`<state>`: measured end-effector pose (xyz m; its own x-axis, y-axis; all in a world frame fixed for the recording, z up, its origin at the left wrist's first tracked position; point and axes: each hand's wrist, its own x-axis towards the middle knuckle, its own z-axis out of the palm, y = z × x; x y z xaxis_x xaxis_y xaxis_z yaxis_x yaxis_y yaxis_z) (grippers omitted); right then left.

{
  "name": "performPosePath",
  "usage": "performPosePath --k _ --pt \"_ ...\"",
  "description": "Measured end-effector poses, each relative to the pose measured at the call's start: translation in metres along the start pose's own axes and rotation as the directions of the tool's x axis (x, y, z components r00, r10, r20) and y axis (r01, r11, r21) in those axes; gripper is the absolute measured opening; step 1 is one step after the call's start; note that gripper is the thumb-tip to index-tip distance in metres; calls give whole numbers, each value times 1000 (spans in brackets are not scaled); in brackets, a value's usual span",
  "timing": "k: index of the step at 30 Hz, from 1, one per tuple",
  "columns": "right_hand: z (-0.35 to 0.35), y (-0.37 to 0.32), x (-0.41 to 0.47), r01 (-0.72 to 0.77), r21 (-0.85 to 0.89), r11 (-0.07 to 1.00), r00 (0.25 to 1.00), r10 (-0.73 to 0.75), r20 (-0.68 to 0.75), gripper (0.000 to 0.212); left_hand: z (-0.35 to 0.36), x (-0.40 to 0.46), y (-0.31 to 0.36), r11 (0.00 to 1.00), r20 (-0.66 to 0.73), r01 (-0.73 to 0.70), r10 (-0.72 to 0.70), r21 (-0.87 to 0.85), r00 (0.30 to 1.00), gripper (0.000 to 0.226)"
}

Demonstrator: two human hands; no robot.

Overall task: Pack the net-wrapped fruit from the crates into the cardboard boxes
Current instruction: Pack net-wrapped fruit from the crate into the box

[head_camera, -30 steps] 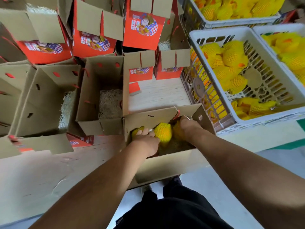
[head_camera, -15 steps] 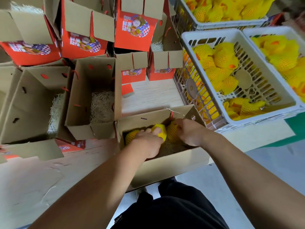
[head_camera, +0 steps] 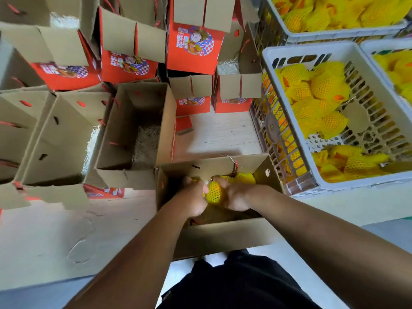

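Left hand (head_camera: 194,198) and right hand (head_camera: 234,196), fingers curled, both grip one net-wrapped fruit (head_camera: 214,192) inside near cardboard box (head_camera: 223,237).

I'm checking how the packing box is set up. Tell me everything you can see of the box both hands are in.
The cardboard box is plain brown, open-topped, flaps up, with small punched holes in its walls. It stands nearest the person, beside the white crate. Inside lie yellow net-wrapped fruit; the left hand and right hand hold one fruit between them.
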<state>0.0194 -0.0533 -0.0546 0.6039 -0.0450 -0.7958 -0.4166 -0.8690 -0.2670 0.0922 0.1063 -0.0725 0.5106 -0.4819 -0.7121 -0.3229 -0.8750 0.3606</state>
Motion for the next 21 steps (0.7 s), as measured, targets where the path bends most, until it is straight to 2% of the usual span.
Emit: performPosePath --k 4,5,7,11,15,17,18,21 --pt "-5 -12 18 7 -363 932 998 -29 -55 73 -9 -6 -6 994 -28 -96 98 43 995 49" --pt "-6 -15 23 -4 -460 888 996 -38 -81 67 -10 -6 -8 994 -10 -93 94 61 995 55" --pt "-5 -16 33 -7 -569 822 992 -67 -109 60 -10 -6 -9 997 32 -1 -1 83 999 70" --pt "-2 -10 43 -17 -591 807 991 -64 -116 53 -4 -4 4 984 71 164 -160 -63 985 93" --pt "-1 -9 42 6 -633 774 978 -138 -159 48 -5 -5 9 945 67 215 -205 -247 976 82" --pt "0 -7 38 9 -647 762 971 -161 -176 53 -6 -11 9 960 17 184 -184 -210 983 68" --pt "1 -5 36 19 -647 762 969 -173 -175 57 -6 -14 8 980 -20 149 -153 -132 988 65" --pt "1 -5 28 69 -596 800 971 -191 -144 65 -5 -22 8 996 -29 62 -60 68 998 71"
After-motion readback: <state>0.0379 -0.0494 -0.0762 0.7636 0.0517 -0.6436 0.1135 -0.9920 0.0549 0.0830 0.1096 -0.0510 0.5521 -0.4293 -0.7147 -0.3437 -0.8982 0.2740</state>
